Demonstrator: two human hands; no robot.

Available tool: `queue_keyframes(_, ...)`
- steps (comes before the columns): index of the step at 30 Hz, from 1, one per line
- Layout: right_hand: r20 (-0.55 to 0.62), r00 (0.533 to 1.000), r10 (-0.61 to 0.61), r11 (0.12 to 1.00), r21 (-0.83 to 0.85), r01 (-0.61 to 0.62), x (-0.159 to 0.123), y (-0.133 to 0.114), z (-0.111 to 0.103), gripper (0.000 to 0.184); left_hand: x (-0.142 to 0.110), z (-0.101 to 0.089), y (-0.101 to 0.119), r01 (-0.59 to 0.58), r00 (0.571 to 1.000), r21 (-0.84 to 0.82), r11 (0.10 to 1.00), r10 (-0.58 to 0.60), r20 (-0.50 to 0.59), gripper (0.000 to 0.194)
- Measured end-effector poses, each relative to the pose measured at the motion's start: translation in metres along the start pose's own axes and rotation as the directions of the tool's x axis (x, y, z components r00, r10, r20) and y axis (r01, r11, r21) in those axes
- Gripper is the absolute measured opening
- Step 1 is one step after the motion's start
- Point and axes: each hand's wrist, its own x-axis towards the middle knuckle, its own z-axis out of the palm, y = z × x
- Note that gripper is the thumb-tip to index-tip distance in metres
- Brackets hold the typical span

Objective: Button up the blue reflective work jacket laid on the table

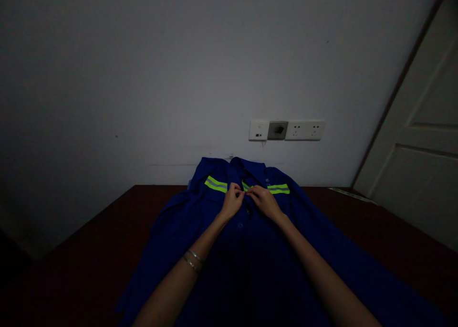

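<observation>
Pinching at the front edges of a blue, collared cloth jacket (203, 222), two bare hands are meeting at chest height, just below the open collar (250, 166). The left hand (233, 199) is closing its thumb and fingertips on the cloth; the right hand (264, 199) is doing the same right beside it, the fingertips nearly touching. Any button between them is hiding behind the fingers.

The jacket is lying front up on a dark red tabletop (118, 217), its collar pointing towards the pale wall (143, 79). Yellow-green reflective bands with a grey centre stripe (278, 189) are crossing the chest on both sides of the opening.

Progress is looking partial. The two front panels are coming together at the hands, and the body is already lying spread out, so the laying-out seems done. The collar is standing apart above, and a small dark gap is showing just below the fingers, so the closure there is appearing unfinished. A round button (240, 226) is showing lower on the front, but whether it is holding the panels together is staying unclear. Deep shadow is hiding the lower front, so its fastening is remaining impossible to judge.
</observation>
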Motion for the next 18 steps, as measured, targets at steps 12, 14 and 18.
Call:
queue_keyframes(12,-0.084,0.996,0.007,0.994,-0.104,-0.015,-0.005,-0.002,-0.001,0.017,0.005,-0.012,0.004,-0.175,0.982,0.305,0.936,0.188,-0.014,0.023)
queue_keyframes(14,-0.083,0.997,-0.003,0.993,-0.121,-0.007,-0.005,-0.002,-0.001,0.017,0.004,-0.014,0.002,-0.207,0.978,0.374,0.904,0.204,0.050,0.024)
queue_keyframes(18,-0.064,0.998,-0.023,0.991,-0.131,0.015,-0.006,-0.003,-0.001,0.018,0.004,-0.015,-0.002,-0.190,0.981,0.439,0.878,0.149,0.127,0.021)
